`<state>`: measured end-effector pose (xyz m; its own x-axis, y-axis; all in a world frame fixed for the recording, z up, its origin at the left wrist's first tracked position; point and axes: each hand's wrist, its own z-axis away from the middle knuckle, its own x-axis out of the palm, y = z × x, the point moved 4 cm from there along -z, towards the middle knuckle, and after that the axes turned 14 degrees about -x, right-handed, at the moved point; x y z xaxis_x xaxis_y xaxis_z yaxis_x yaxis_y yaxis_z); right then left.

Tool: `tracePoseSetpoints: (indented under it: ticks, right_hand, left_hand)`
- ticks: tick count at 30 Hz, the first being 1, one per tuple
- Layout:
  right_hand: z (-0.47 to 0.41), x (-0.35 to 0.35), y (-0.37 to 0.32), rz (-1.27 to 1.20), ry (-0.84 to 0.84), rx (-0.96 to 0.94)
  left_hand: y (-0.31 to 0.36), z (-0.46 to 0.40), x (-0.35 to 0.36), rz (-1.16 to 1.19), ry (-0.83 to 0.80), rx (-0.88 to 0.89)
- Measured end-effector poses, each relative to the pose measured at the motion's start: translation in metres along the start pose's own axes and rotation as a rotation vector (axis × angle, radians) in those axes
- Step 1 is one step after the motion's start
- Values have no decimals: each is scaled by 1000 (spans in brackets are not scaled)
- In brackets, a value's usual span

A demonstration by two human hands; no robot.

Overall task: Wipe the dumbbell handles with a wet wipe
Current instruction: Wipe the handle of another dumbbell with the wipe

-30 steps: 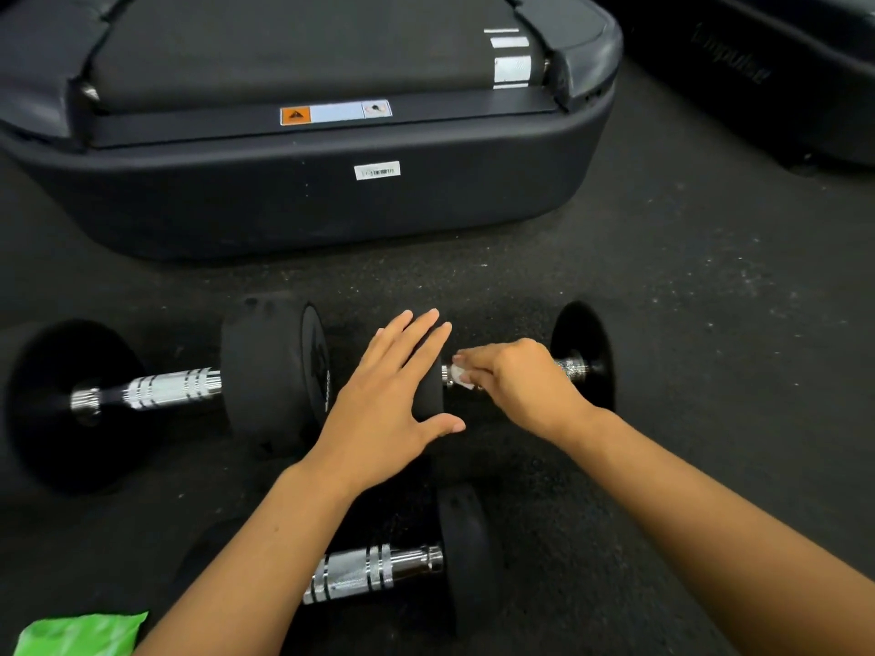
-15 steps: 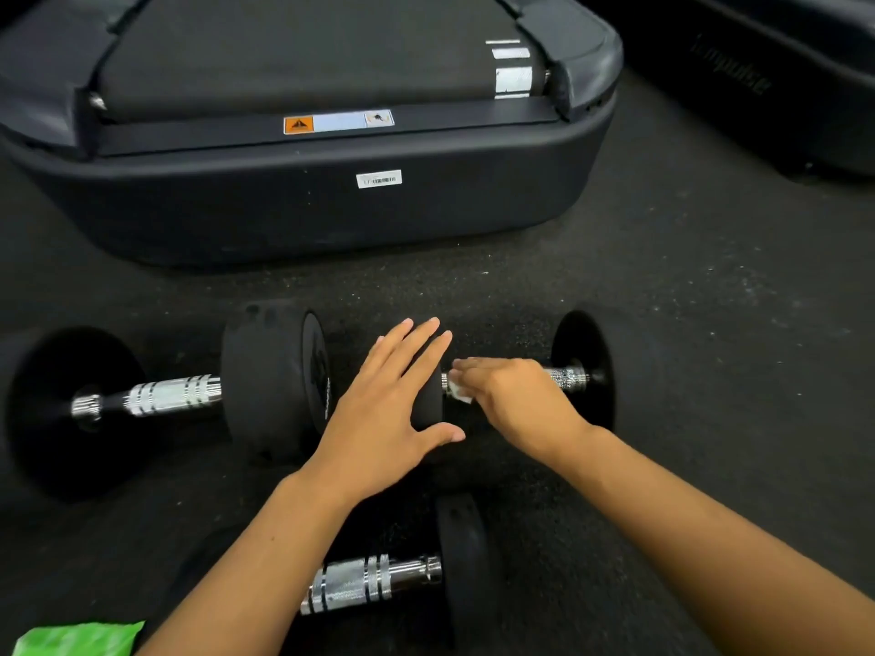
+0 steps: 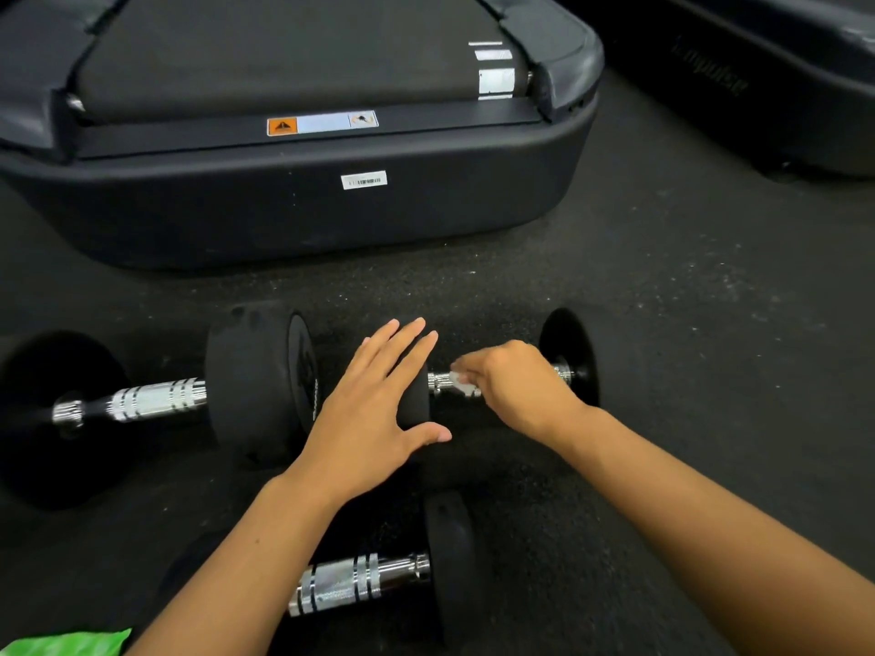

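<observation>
Pinching wipe (image 3: 461, 384) in right grip (image 3: 513, 382)

Black treadmill (image 3: 303, 201) with orange warning label (image 3: 282, 126) and barcode sticker (image 3: 363, 180); second dark machine (image 3: 757, 78) to its right; speckled rubber floor (image 3: 686, 324) below.

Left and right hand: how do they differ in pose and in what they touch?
The left hand lies flat with straight, spread fingers on a black weight end; the right hand curls round the chrome handle. The right hand presses a white wipe to the handle; the left hand holds nothing. Both are on the same dumbbell.
</observation>
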<state>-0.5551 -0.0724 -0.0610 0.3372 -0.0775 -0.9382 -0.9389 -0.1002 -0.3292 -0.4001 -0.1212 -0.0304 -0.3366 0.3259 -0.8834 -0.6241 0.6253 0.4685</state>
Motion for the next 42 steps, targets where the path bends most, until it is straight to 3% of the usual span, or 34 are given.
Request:
tracePoseSetpoints:
  ticks: [12,18,23,27,32,36,40,42]
  right_hand:
    - [1,-15,23,-47,19,201]
    - [22,-4,-3,-31,139,-36]
    - [-5,0,1,47,94,72]
    - [6,3,-17,-30,111,-160]
    - [-10,7,-12,30,96,-33]
    - [10,17,-17,18,141,-205]
    - [1,14,-19,-63,232,-117]
    - [5,18,-26,-21,215,-176]
  left_hand:
    - [0,1,2,20,7,1]
    - [-1,-1,2,25,20,9]
    - [0,-2,3,27,42,13]
    - [-1,-2,2,18,20,4]
    - [0,-2,4,23,43,7]
    - [-1,-4,3,33,19,-2]
    - [-1,-3,4,40,49,3]
    - [-2,-3,3,41,56,4]
